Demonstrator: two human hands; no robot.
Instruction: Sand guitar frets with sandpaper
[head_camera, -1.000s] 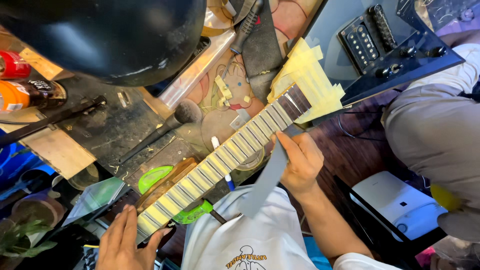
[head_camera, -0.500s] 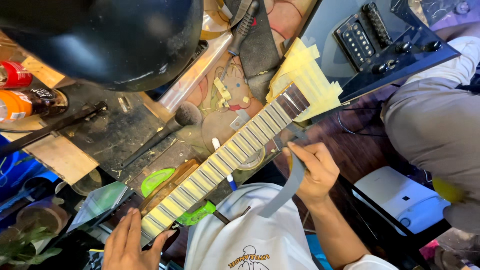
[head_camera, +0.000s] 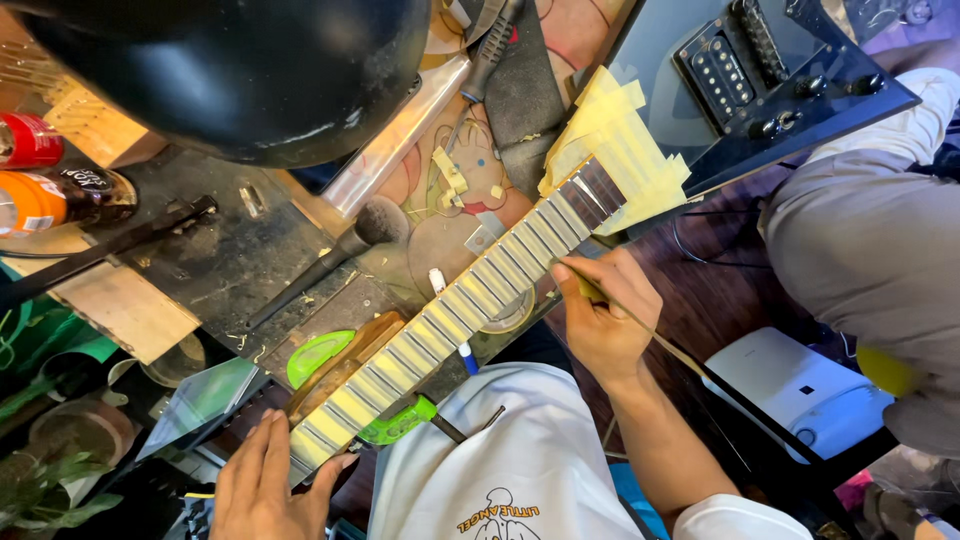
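Head view: my left hand (head_camera: 268, 480) grips the neck (head_camera: 455, 315) near end; right hand (head_camera: 603, 317) pinches a thin file (head_camera: 668, 345) beside the frets.

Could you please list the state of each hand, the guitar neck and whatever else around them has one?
Guitar neck: lying diagonally, fretboard masked with tape between frets.
Left hand: gripping the neck's lower end.
Right hand: pinching a thin tool at the fretboard's edge.
Guitar body: flat, taped near the neck joint.
Brush: lying unused on the bench.
Orange bottle: on its side.
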